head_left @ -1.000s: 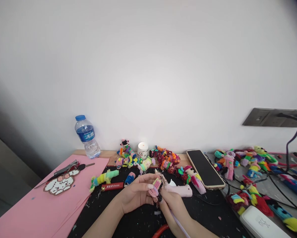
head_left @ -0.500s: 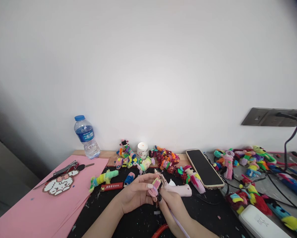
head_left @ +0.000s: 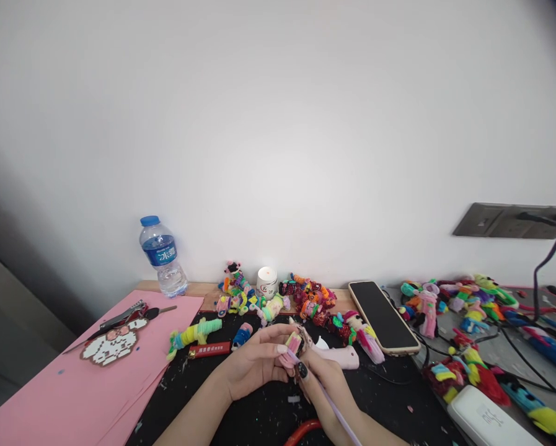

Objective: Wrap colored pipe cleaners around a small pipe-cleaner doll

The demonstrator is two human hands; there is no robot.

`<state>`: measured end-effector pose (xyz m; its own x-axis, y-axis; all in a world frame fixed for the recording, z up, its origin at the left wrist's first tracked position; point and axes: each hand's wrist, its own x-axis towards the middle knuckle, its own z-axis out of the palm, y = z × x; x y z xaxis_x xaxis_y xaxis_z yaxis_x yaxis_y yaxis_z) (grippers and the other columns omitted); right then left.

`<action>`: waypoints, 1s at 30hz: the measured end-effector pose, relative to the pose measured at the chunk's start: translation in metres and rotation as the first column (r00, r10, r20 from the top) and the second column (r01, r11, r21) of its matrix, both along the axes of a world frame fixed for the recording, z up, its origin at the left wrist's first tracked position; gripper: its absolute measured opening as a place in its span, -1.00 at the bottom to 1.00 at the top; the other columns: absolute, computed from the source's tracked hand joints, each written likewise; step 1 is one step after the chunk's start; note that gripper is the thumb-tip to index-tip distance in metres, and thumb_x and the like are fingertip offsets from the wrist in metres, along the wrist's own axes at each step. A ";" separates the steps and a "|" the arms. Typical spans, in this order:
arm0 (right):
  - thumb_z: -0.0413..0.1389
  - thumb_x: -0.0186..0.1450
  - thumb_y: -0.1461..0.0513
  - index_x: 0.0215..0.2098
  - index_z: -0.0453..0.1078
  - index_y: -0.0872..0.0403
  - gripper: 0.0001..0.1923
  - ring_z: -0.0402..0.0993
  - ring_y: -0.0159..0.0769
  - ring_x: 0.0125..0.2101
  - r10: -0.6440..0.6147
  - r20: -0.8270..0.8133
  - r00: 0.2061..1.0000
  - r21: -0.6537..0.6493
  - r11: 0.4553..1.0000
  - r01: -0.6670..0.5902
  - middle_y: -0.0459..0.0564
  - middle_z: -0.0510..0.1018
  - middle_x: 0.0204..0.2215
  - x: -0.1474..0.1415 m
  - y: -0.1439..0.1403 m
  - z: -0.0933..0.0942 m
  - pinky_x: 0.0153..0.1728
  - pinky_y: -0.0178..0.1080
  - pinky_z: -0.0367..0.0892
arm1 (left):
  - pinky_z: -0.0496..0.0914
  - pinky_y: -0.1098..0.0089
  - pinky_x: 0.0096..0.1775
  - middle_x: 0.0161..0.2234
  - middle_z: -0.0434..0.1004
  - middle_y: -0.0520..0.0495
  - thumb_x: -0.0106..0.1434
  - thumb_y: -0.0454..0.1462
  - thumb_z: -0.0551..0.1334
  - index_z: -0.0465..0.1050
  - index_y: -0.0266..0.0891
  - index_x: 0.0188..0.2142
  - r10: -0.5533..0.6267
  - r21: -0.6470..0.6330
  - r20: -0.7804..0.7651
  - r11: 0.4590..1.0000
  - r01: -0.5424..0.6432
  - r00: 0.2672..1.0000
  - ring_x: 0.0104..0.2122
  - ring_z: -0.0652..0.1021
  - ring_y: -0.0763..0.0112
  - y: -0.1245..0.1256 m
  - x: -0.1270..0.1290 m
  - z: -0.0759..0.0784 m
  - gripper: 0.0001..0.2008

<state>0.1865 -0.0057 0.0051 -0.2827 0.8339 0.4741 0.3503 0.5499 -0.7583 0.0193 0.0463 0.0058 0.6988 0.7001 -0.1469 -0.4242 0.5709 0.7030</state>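
Observation:
My left hand [head_left: 254, 365] pinches a small bundle of pink and yellow-green fuzzy stems [head_left: 292, 347] over the black mat [head_left: 240, 409]. My right hand [head_left: 326, 387], with dark nails, grips a thin lilac pipe cleaner [head_left: 333, 409] whose tip touches the bundle. A pale pink glue gun [head_left: 336, 355] lies on the mat just behind both hands.
Pink paper [head_left: 73, 384] with a pixel figure and pliers lies at left. A water bottle [head_left: 162, 255], a lit candle [head_left: 267, 282], piles of fuzzy figures [head_left: 308, 297], a phone [head_left: 382, 316], cables and a white power bank [head_left: 491, 421] crowd the back and right.
My right hand shifted slightly and drew the lilac pipe cleaner up against the bundle. The left hand stayed put.

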 end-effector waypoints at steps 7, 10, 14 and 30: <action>-0.13 0.37 0.15 -0.49 0.19 0.08 -0.70 0.11 -0.42 -0.61 0.010 -0.042 0.999 -0.041 0.999 -0.012 -0.16 0.25 -0.64 0.002 0.002 -0.003 -0.46 -0.32 0.14 | 0.35 0.44 -0.40 -0.30 0.47 -0.05 0.03 -0.43 0.31 0.47 -0.22 -0.18 0.012 0.037 -0.043 0.999 -0.011 0.999 -0.44 0.51 0.47 -0.002 0.002 0.004 -0.69; -0.14 0.37 0.16 -0.46 0.22 0.09 -0.70 0.09 -0.43 -0.63 0.013 -0.043 0.999 -0.050 0.999 -0.015 -0.17 0.23 -0.65 0.001 0.003 -0.004 -0.48 -0.33 0.13 | 0.35 0.45 -0.40 -0.31 0.47 -0.04 0.04 -0.43 0.31 0.47 -0.22 -0.18 0.020 0.046 -0.051 0.999 -0.018 0.999 -0.45 0.51 0.49 -0.002 0.002 0.005 -0.69; -0.14 0.37 0.15 -0.49 0.21 0.08 -0.69 0.11 -0.43 -0.64 0.005 -0.044 0.999 -0.059 0.998 -0.007 -0.16 0.24 -0.65 0.002 0.001 -0.004 -0.52 -0.34 0.12 | 0.35 0.45 -0.40 -0.32 0.47 -0.04 0.04 -0.43 0.32 0.47 -0.22 -0.19 0.028 0.045 -0.039 0.999 -0.026 0.999 -0.45 0.51 0.49 -0.002 0.003 0.004 -0.70; -0.17 0.39 0.10 -0.36 0.33 0.12 -0.65 0.06 -0.45 -0.69 0.002 -0.063 0.998 -0.112 0.994 -0.009 -0.15 0.22 -0.67 -0.001 -0.001 -0.002 -0.67 -0.38 0.03 | 0.35 0.41 -0.36 -0.31 0.46 -0.03 0.01 -0.42 0.34 0.46 -0.23 -0.22 0.063 0.078 -0.060 0.995 -0.058 0.996 -0.43 0.49 0.48 -0.003 0.003 0.005 -0.71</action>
